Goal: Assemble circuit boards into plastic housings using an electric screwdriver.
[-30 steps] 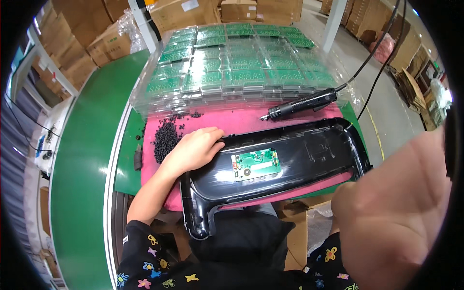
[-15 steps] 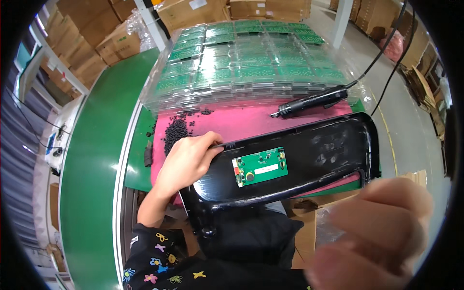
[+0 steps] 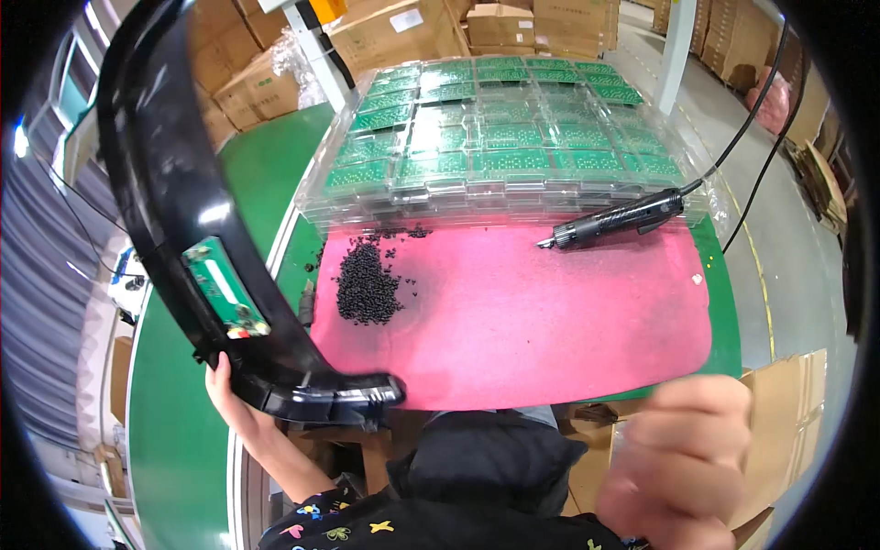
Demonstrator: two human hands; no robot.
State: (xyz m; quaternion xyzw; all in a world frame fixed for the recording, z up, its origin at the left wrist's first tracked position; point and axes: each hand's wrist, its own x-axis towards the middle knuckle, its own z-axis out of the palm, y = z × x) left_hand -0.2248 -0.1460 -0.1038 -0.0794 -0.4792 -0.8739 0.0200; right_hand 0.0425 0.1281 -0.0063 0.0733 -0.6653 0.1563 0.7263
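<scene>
Head view: left hand, fingers closed on its edge, has lifted the black housing leftward, off the pink mat; right hand curled, blurred; contents unclear.

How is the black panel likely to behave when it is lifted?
The panel is probably stiff: the left hand grips one edge and no fold shows. Its glossy surface may be slippery. The board in it may be fragile, with bare components.

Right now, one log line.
left hand: holds black housing; right hand: curled, contents unclear; circuit board: in housing; pink mat: small black parts, screwdriver
</scene>
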